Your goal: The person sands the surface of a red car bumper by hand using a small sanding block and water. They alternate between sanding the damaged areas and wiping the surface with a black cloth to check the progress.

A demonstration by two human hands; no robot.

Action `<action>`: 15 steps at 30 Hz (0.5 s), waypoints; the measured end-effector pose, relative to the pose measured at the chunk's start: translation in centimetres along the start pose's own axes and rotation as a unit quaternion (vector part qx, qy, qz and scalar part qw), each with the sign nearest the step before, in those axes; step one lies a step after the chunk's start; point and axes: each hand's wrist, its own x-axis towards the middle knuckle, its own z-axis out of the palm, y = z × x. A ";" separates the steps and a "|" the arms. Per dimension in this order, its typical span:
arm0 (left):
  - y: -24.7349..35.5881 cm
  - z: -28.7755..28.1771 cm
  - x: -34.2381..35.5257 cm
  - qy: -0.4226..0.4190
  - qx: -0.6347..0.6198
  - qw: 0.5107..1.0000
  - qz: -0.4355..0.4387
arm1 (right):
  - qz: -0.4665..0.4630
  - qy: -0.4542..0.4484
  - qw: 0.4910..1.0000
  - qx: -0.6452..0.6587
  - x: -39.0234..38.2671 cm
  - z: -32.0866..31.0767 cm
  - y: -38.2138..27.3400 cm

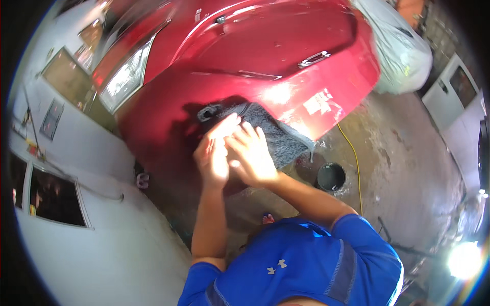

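A dark grey towel [283, 140] lies against the rear or front panel of a red car [168, 99], spreading to the panel's lower edge. My left hand [212, 158] and my right hand [251, 155] are side by side in front of it, close together, with the fingers stretched out. Strong light washes out parts of both hands. Neither hand shows a grip on the towel; whether they touch it is hard to tell. A bunched fold of the towel shows just beyond the left fingers.
A black bucket [331, 177] stands on the wet floor at right, beside a yellow cord [356, 158]. A pale covered bulk [403, 56] is at the far right, near a loose white vehicle door [451, 92]. At left runs a white wall [112, 214]. A bright lamp [465, 260] shines at lower right.
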 end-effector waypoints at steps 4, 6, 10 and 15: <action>3.9 -9.3 -0.3 0.089 0.253 0.957 0.112 | 0.112 -0.270 0.956 0.020 4.7 -3.2 2.4; 5.3 -14.5 0.3 0.129 0.330 0.923 0.154 | 0.098 -0.149 0.983 -0.038 5.5 -6.2 8.0; 6.2 -19.0 2.3 0.132 0.559 0.786 0.230 | 0.372 0.140 0.902 -0.168 1.8 -13.0 32.4; 3.4 -15.9 5.2 0.116 0.573 0.747 0.318 | 0.488 0.006 0.746 -0.454 -5.8 -19.8 43.6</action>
